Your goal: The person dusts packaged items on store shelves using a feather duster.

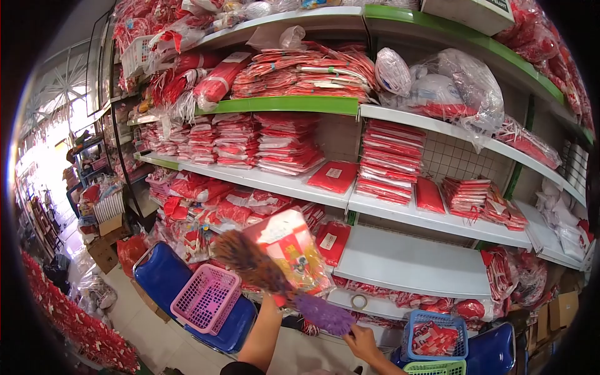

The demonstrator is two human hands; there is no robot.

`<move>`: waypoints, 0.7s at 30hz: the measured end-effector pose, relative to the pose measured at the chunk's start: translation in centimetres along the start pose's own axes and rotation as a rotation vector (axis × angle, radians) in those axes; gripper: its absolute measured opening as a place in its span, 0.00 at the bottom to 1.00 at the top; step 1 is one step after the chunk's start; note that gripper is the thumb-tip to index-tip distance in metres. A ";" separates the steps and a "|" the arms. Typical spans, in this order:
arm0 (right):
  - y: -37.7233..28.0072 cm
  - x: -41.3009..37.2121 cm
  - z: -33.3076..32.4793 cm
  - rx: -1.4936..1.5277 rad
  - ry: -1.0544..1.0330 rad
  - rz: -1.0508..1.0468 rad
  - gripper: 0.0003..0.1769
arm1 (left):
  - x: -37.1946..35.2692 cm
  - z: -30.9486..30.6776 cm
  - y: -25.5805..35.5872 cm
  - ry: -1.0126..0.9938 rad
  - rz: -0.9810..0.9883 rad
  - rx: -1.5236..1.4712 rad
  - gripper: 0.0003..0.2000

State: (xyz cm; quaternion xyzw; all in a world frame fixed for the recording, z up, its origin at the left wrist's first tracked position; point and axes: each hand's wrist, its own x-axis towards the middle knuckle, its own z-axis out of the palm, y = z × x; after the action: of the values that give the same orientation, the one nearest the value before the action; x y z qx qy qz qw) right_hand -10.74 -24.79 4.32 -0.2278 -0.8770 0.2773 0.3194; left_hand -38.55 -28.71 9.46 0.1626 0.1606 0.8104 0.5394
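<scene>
You have open room over the bare middle of the white shelf (409, 262) ahead of your right hand (360, 342). A red packet (332, 242) bounds it on the left, bundled packs (500, 272) on the right, and the shelf edge (437, 224) above limits your height. Your duster (322, 312) and the printed packet (290, 256) block the approach to the lower left goods. Low down, the pink basket (206, 300) hems in your left forearm (261, 337); the blue basket (464, 325) stands right of your right hand.

Pink basket (229, 306) sat on blue chair (159, 274) left of left hand (270, 305); blue basket (409, 332), green basket (460, 364) stood right of right hand (361, 341).
</scene>
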 end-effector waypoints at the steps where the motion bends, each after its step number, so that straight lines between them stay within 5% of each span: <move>1: -0.3 0.7 -0.2 -0.059 0.001 -0.106 0.11 | -0.3 0.1 -0.6 -0.011 -0.025 0.003 0.16; 4: -1.1 3.3 -0.4 0.157 0.109 0.192 0.11 | -0.8 0.8 -2.0 -0.048 -0.086 0.006 0.15; 8: -1.2 2.9 -0.3 -0.012 0.077 -0.031 0.10 | -1.3 1.3 -2.4 -0.059 -0.089 0.006 0.15; 14: -2.5 0.3 -0.2 0.199 0.081 0.284 0.11 | -0.9 1.3 -0.4 -0.032 -0.009 0.011 0.15; 18: 0.6 -3.1 0.6 0.042 -0.007 0.070 0.12 | -0.1 1.7 1.0 -0.015 0.046 0.018 0.14; 21: -0.2 -4.1 0.4 0.218 0.063 0.355 0.12 | 0.1 1.6 1.4 0.001 0.073 0.024 0.14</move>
State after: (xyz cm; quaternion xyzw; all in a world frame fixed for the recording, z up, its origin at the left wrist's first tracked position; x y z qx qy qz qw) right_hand -8.29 -27.41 2.38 -0.3513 -0.7774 0.4154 0.3157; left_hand -38.98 -28.99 11.51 0.1745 0.1646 0.8276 0.5074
